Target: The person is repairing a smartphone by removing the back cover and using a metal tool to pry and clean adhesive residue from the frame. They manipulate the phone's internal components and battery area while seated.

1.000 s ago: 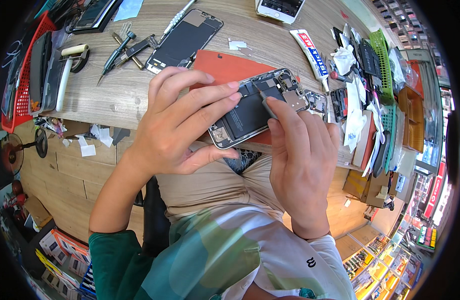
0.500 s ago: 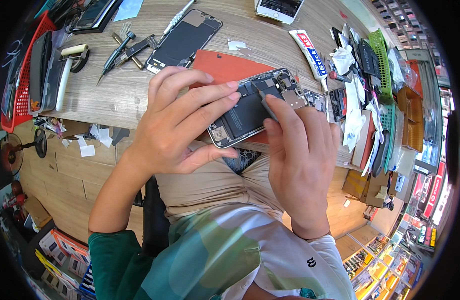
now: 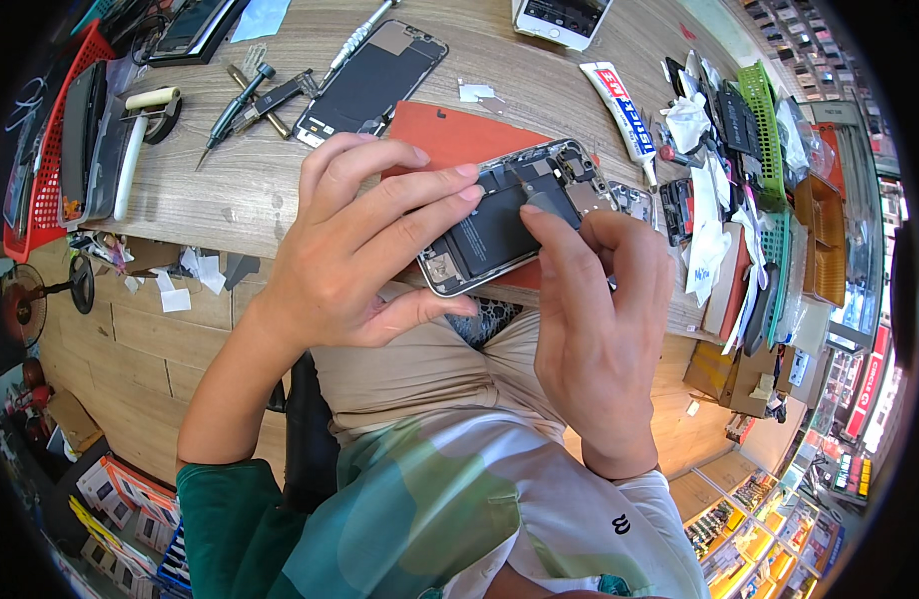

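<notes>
An opened phone lies tilted over an orange-red mat at the table's near edge, its black battery and inner parts facing up. My left hand grips the phone's left end, fingertips on the upper rim and thumb along the lower edge. Over the phone's right half, my right hand pinches a slim grey tool, its tip down among the parts beside the battery. The fingers hide most of that tool, so its exact kind is unclear. Beyond the mat lies a detached dark phone screen.
Screwdrivers and a white-handled roller lie at left, near a red basket. A glue tube and a white phone are at the back right. Papers, parts and a green basket crowd the right edge.
My right hand's fingers have shifted, the index fingertip going slightly left and down and the others curling in. More of the grey tool shows. My left hand keeps its hold.
</notes>
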The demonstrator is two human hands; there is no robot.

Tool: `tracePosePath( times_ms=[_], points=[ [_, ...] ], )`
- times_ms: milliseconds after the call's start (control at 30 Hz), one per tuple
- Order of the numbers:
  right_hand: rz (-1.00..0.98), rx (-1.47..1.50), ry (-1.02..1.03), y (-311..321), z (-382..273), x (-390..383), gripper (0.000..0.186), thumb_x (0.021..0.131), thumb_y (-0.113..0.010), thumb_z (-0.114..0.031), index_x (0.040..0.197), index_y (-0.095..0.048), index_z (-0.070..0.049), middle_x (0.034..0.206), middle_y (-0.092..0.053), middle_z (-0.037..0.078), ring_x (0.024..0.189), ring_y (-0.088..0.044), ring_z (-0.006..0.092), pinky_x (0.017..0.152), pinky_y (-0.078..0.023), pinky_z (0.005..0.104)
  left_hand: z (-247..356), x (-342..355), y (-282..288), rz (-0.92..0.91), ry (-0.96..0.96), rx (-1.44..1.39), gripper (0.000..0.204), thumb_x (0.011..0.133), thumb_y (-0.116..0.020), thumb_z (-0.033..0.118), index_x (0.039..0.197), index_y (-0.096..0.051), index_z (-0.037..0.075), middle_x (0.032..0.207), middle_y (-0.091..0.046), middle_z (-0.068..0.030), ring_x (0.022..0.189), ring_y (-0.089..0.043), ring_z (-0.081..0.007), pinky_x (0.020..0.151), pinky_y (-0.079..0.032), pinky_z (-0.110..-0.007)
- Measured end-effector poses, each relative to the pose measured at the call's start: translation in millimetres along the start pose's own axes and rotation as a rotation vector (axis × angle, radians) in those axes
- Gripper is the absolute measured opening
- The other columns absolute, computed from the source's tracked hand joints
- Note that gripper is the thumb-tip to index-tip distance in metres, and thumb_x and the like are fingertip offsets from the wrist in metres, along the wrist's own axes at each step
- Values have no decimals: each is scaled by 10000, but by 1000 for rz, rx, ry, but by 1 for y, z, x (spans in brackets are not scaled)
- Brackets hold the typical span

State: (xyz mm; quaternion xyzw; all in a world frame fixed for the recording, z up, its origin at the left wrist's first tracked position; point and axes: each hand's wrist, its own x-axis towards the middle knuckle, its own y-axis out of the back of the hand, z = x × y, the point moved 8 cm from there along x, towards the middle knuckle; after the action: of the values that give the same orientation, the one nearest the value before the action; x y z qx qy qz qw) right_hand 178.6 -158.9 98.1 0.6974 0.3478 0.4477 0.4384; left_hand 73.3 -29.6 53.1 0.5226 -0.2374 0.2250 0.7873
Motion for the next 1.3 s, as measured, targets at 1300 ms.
tracePosePath(
  times_ms=[1300],
  points=[
    [112,-23,30,-13,6,-1,355,946,-758,-63,1296,-716,-107,912,-581,57,851,-577,260,764,-408,410,3,25,-8,-51,6,-105,742,684,-935,298,1318,-704,-10,1241,-636,-171,1077,-616,-396,957,-506,-505]
  ],
)
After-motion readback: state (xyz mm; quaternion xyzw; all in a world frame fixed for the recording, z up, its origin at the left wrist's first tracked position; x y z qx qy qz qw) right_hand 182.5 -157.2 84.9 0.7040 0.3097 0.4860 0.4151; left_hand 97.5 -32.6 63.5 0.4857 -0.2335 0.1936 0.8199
